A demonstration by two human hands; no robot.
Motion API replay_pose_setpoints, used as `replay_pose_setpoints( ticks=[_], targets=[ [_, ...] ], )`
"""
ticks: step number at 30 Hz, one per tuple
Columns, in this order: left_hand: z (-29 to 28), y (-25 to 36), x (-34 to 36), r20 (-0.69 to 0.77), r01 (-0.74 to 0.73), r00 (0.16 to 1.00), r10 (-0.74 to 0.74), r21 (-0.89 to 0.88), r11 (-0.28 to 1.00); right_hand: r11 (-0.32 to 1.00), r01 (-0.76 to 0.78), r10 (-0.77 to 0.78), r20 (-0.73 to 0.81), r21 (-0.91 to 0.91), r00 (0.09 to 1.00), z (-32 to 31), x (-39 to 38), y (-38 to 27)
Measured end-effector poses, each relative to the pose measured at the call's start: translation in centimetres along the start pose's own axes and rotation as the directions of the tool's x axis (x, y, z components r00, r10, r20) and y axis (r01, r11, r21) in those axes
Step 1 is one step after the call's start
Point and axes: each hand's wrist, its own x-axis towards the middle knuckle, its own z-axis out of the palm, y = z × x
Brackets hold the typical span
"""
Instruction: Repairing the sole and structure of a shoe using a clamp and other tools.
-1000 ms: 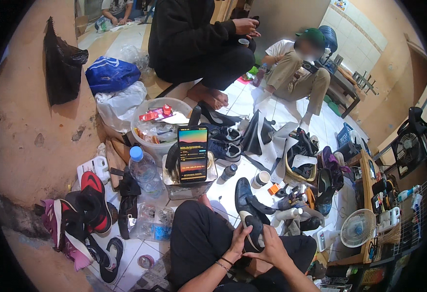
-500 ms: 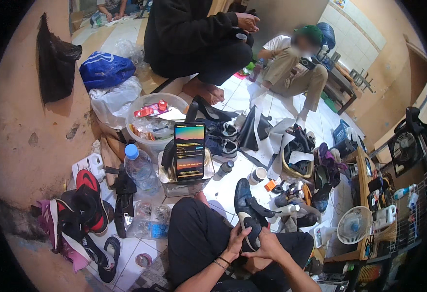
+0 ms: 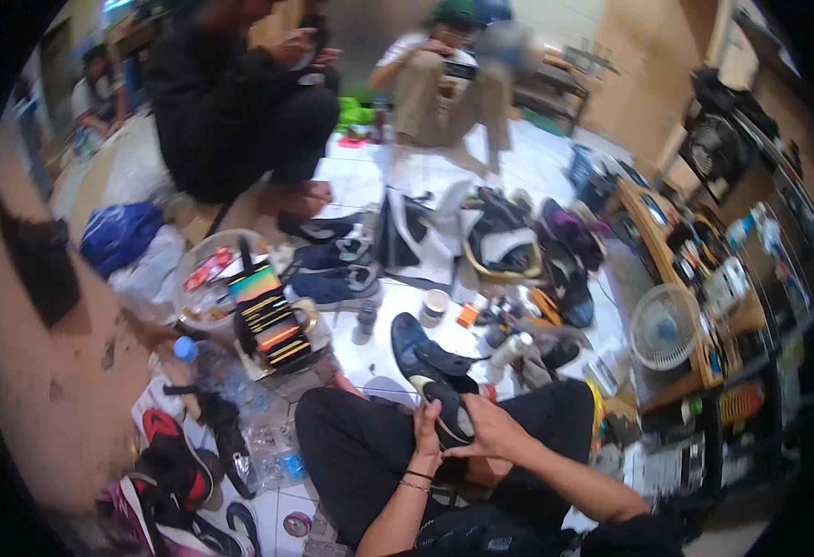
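Observation:
Over my lap, both hands hold a dark shoe [image 3: 413, 351] with a pale sole edge, its toe aimed away from me and its black tongue flap sticking out to the right. My left hand [image 3: 427, 434] grips the heel end from the left, thumb pressed on its side. My right hand [image 3: 494, 433] wraps the same end from the right; its fingertips are partly hidden behind the shoe. Beyond the shoe, a white cup [image 3: 434, 308] and a small dark bottle [image 3: 366, 321] stand on the tiles.
A phone [image 3: 272, 316] leans on a metal tin beside a plastic tub [image 3: 193, 269]. Several shoes lie at left, including a red and black one [image 3: 173, 455]. A basket [image 3: 502, 269] of shoes, a white fan [image 3: 665, 327] and a cluttered shelf stand right. People sit at the back.
The view has turned and tilted, so the surroundings sit further left and higher, with some blur. Both hands keep their hold on the shoe.

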Motion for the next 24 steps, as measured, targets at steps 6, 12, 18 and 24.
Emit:
replay_pose_setpoints(
  ticks=[6,12,18,24],
  targets=[
    [0.7,0.7,-1.1,0.055,-0.067,0.996,0.072,-0.101,0.993,0.991,0.114,-0.109,0.075,-0.066,0.991,-0.3,-0.5,0.2],
    [0.4,0.6,-1.3,0.031,-0.074,0.996,0.079,-0.138,0.988,0.986,0.124,-0.102,0.189,-0.11,0.977,0.3,0.6,1.3],
    [0.2,0.4,-1.1,0.046,-0.074,0.996,0.078,-0.088,0.993,0.983,0.099,-0.057,0.252,-0.154,0.966,0.1,1.7,0.9],
    [-0.3,0.2,-1.3,0.076,0.04,0.997,-0.032,-0.101,0.994,0.98,0.048,0.024,0.352,-0.193,0.936,0.0,1.9,0.4]
  ],
)
